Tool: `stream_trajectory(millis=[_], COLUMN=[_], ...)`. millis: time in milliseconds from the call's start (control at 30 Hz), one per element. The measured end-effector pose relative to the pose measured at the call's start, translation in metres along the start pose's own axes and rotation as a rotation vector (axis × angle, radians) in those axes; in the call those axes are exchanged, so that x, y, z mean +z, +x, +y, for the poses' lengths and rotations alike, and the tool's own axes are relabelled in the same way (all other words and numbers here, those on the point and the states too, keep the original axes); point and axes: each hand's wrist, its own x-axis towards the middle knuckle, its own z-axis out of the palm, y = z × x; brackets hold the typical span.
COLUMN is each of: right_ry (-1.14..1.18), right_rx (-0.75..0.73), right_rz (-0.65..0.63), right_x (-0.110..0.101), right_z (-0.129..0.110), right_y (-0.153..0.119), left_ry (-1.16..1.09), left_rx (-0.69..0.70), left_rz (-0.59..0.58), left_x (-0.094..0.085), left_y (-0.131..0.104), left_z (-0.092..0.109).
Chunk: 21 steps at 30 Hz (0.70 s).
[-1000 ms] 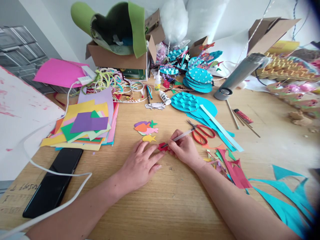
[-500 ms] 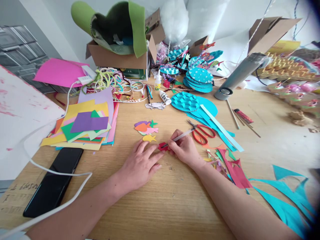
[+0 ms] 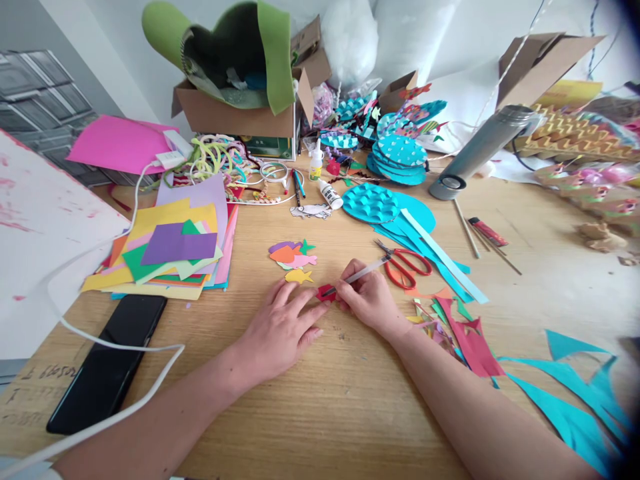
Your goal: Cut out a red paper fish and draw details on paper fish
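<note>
Red paper piece (image 3: 327, 297): partly covered by right hand (image 3: 367, 300) | pen (image 3: 370, 268): lower shaft hidden by fingers (image 3: 349, 297) | both forearms (image 3: 180, 413): cut off by bottom edge | blue scraps (image 3: 565, 417): apparently blurred into dark right corner | tabletop writing (image 3: 53, 373): too small to be read

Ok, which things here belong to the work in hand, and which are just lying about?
Work in hand:
- pen, held in right hand
- red paper under its tip, left hand alongside
- probably yellow fish cut-out

Lying about, seemingly:
- phone
- flask
- white cable
</note>
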Motion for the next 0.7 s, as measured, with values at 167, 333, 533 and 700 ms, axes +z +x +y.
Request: stream_trajectory(millis=[167,333,533,700], right_ry=[0.026,0.021,0.000,0.019], right_rx=[0.002,0.011,-0.001,0.003], right_rz=[-0.012,0.002,-0.024,-0.015], right_x=[-0.0001,-0.0003,-0.0002,0.0001], right_z=[-0.0012,-0.0015,0.0014,0.0008], right_y=[-0.0004,0.0000,-0.0003,-0.0004], left_ry=[0.004,0.008,0.000,-0.004], left_rx=[0.010,0.005,0.002,0.004], left_rz=[0.006,0.005,0.002,0.002], left_x=[0.0002,0.0009,0.0006,0.0001], left_y=[0.0002,0.0000,0.0000,0.0002], left_z=[-0.0002,-0.0002,0.0002,0.0001])
